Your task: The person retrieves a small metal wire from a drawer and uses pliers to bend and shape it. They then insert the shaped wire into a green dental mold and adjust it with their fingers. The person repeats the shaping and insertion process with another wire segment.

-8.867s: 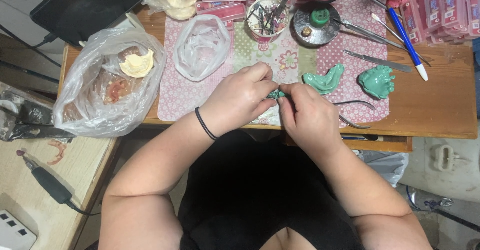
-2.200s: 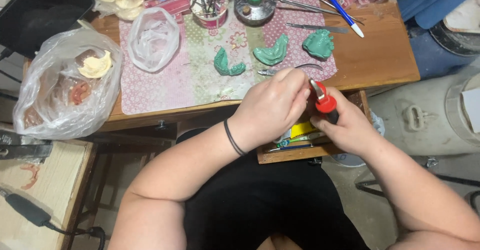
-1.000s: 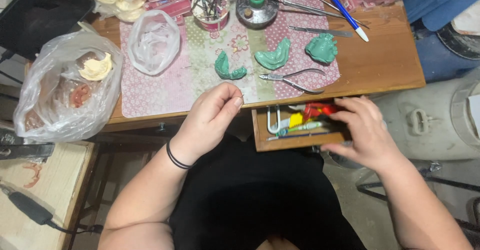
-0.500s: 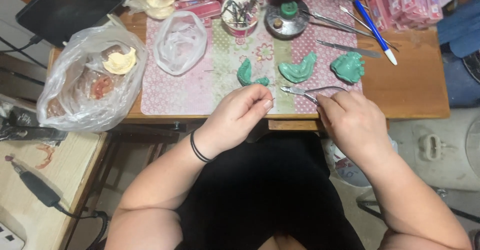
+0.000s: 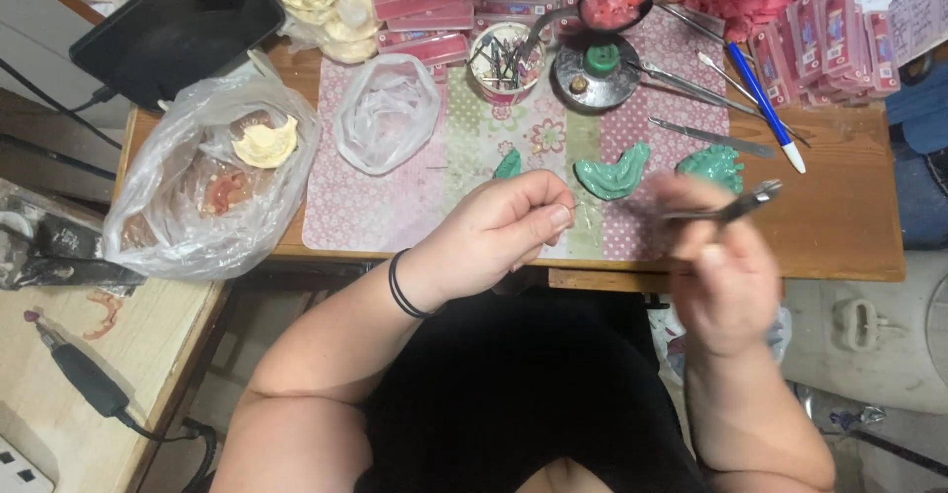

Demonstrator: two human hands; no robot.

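- The pliers (image 5: 736,204), lying on the mat half a second ago, are now gripped in the blurred right hand (image 5: 726,276) above the table's (image 5: 839,236) front edge.
- The left hand (image 5: 504,231) is pinched shut; its contents cannot be told.
- The drawer is now closed.

Three green casts (image 5: 614,171) lie on the mat (image 5: 395,207). Two plastic bags (image 5: 197,197) sit left. One blue pen (image 5: 765,98), one cup (image 5: 504,59).
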